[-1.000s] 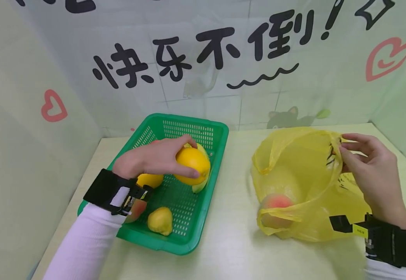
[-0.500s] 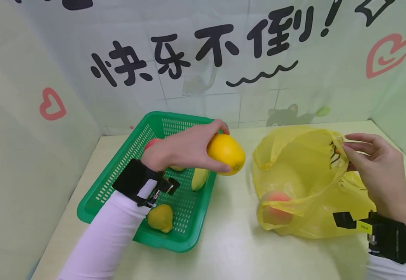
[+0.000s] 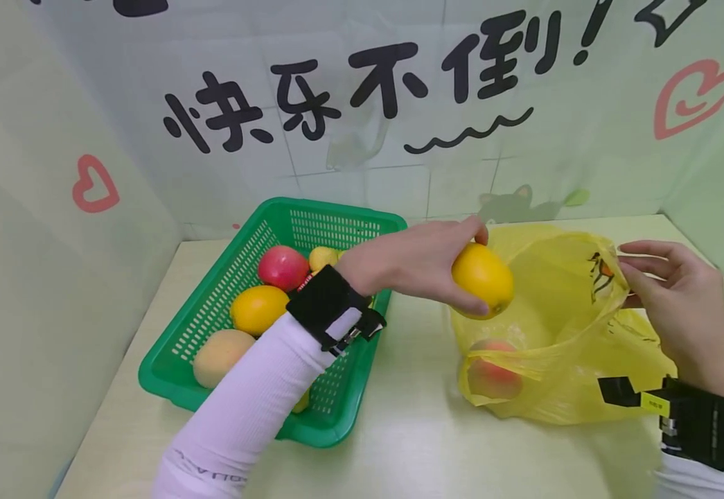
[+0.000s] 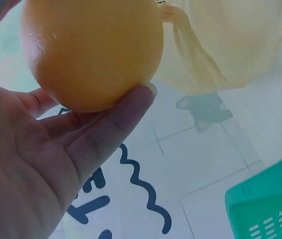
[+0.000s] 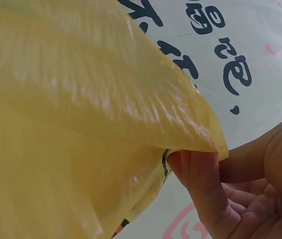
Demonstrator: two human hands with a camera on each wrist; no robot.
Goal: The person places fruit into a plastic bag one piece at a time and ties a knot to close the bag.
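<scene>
My left hand (image 3: 424, 267) grips a deep-yellow lemon (image 3: 483, 281), thumb on the near side and fingers behind. It hangs over the left part of a yellow plastic bag's (image 3: 561, 388) mouth. In the left wrist view the lemon (image 4: 93, 50) sits against the fingers, with the bag behind. My right hand (image 3: 686, 305) pinches the bag's upper right rim between thumb and fingers and holds it up; the right wrist view shows this pinch on the plastic (image 5: 196, 134). Low inside the bag, a pinkish-orange peach (image 3: 495, 378) shows through its left side.
Left of the bag a green perforated basket (image 3: 330, 433) holds a red fruit (image 3: 283, 268), another lemon (image 3: 259, 310), a pale orange fruit (image 3: 220, 357) and more yellow fruit partly behind my left arm. A printed sheet (image 3: 362, 173) hangs behind the table (image 3: 399, 430).
My left hand has lifted the lemon out of the basket and carried it right to the bag's mouth. The right hand has shifted slightly right, still holding the rim.
</scene>
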